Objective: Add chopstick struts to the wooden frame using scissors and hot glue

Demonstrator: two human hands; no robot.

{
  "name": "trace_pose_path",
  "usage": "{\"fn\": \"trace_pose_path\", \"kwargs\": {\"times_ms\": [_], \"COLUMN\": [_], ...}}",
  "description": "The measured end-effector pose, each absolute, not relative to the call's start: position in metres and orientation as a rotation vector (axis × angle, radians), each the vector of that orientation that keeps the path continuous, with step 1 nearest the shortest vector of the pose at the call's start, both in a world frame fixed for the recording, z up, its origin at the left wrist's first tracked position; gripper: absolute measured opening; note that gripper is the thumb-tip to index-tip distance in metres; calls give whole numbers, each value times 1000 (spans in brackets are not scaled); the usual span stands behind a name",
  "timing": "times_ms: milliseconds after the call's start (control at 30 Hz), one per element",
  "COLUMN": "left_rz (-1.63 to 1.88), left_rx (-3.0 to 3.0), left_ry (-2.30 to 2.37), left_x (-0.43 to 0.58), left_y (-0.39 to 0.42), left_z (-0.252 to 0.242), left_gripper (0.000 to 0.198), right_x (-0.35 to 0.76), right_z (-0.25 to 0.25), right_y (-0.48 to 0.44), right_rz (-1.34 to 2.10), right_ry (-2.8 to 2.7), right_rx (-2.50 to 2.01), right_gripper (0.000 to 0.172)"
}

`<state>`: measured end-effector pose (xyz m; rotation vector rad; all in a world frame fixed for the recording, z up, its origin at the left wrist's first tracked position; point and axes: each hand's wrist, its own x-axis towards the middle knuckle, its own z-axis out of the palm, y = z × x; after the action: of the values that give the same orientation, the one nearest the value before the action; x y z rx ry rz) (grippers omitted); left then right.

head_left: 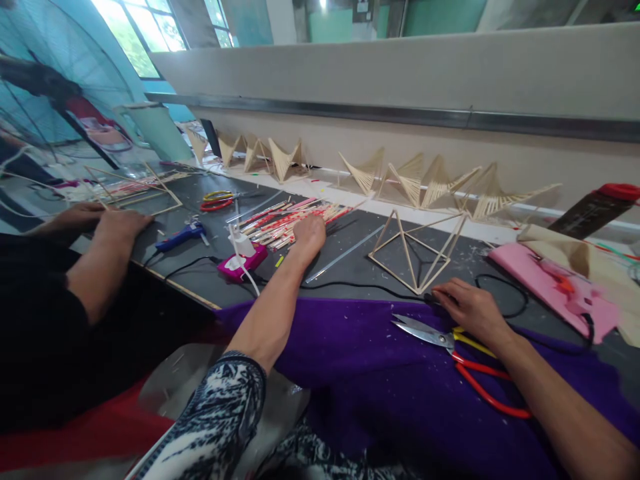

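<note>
- Our left hand [310,233] rests on the pile of red-marked sticks [270,227], fingers curled down; the tips are hidden, so we cannot tell whether it holds one.
- Our right hand [467,303], loosely bent, has its fingertips beside the near corner of the wooden frame [407,255]; we cannot tell whether they grip anything.
- To pick well, we judge, we should take a stick lightly by its end, leaving its neighbours flat.
- We should keep our right wrist off the scissors [453,343] and the frame away from the black cord [360,285].
- The dark desk [350,268] has purple cloth [350,347] along our edge.
- Stick shapes [285,160] line its back, below a pale board [400,73]; windows [145,33] stand beyond, at left.
</note>
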<state>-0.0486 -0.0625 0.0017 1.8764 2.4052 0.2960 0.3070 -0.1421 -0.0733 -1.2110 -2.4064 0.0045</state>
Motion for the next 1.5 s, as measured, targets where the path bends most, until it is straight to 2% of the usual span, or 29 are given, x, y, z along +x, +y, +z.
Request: {"fn": "trace_pose_path", "kwargs": {"times_ms": [67, 133, 233, 300, 433, 633, 733, 900, 1067, 1267, 1400, 1500], "left_rz": [487, 862, 1468, 1597, 1469, 1333, 1193, 828, 785, 809, 925, 873], "left_rx": [1962, 2057, 1971, 1758, 1457, 1335, 1339, 1196, 1094, 1507, 1945, 2091], "left_ry": [2462, 2396, 1949, 1587, 1125, 904, 824, 719, 931, 1403, 1805, 1958], "left_x": [-52, -52, -43, -32, -12, 13, 37, 64, 39, -3, -28, -42], "left_y": [-67, -69, -69, -68, -73, -109, -141, -202, -246, -267, -273, -273], "left_z": [8, 11, 10, 7, 6, 28, 38, 26, -3, -16, -31, -45], "left_gripper": [34, 29, 20, 22, 28, 24, 20, 24, 24, 26, 19, 18], "right_x": [307, 306, 304, 303, 304, 301, 292, 292, 302, 324, 367, 397], "right_z": [-73, -71, -61, -51, -30, -17, -15, -28, -54, -50, -58, -74], "right_y": [-142, -142, -146, -149, -153, -164, -181, -218, -234, -248, -285, -315], "right_rz": [-9, -5, 45, 111, 337, 755, 638, 255, 72, -18, -134, -216], "right_ry": [-2407, -2398, -2361, -2302, -2172, -2311, -2498, -2701, -2624, -2558, -2360, -2217], "right_rx": [-1218, -1217, -1207, -1213, -1232, -1222, -1214, -1172, -1178, -1240, -1577, -1831], "right_gripper": [30, 30, 28, 27, 24, 20, 24, 44, 46, 50, 44, 46]}}
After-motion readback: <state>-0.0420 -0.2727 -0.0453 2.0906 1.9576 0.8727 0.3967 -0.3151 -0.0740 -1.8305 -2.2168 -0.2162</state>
